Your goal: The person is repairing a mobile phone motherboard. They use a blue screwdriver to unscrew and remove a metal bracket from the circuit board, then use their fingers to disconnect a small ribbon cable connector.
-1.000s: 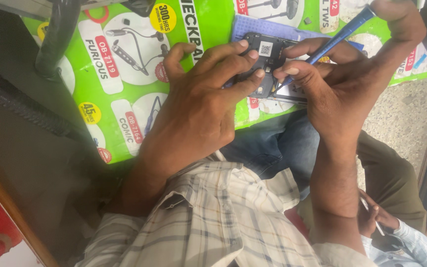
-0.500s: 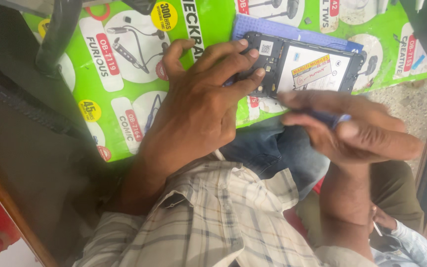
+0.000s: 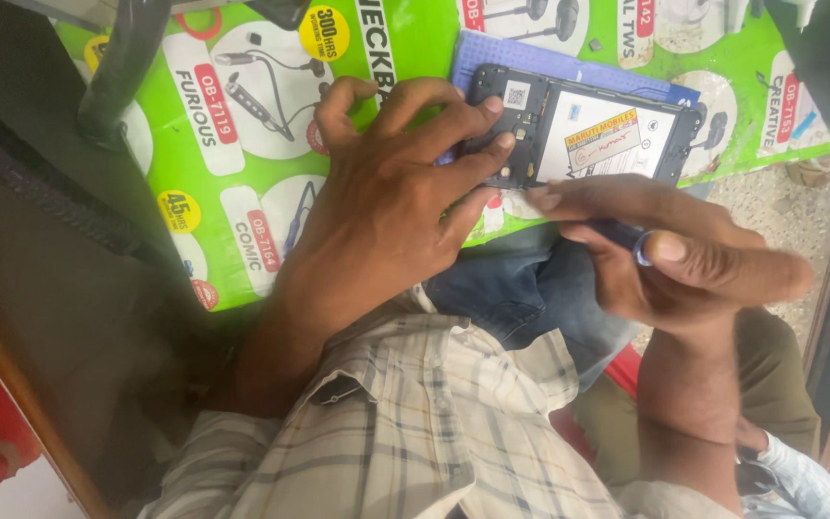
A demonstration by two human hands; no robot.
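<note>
Two hands are in my view, and both have changed little in place over the last half second, though the right one has shifted. My left hand (image 3: 386,207) stays spread over the near end of the black, flat, rectangular phone with its back cover off (image 3: 583,130), fingertips (image 3: 503,142) pressing on its dark plastic frame, pinning it rather than gripping it. A second ago my right hand (image 3: 670,255) was lifted above the phone with a slim blue tool pointing up; now it lies lower, just beside the phone's near long edge, fingers closed around a small dark-blue tool (image 3: 638,242) of which I see only a short stub between thumb and forefinger. The index fingertip (image 3: 542,197) reaches to the phone's lower edge; I cannot tell whether it touches.

The phone lies where it was, on a blue, dimpled mat (image 3: 569,65) that rests on a glossy bright-green printed sheet (image 3: 252,173) covering the table. Its open back shows a white battery with a yellowish paper label, smooth and flat. Below are my checked cotton shirt (image 3: 415,432) and blue denim (image 3: 521,288).
</note>
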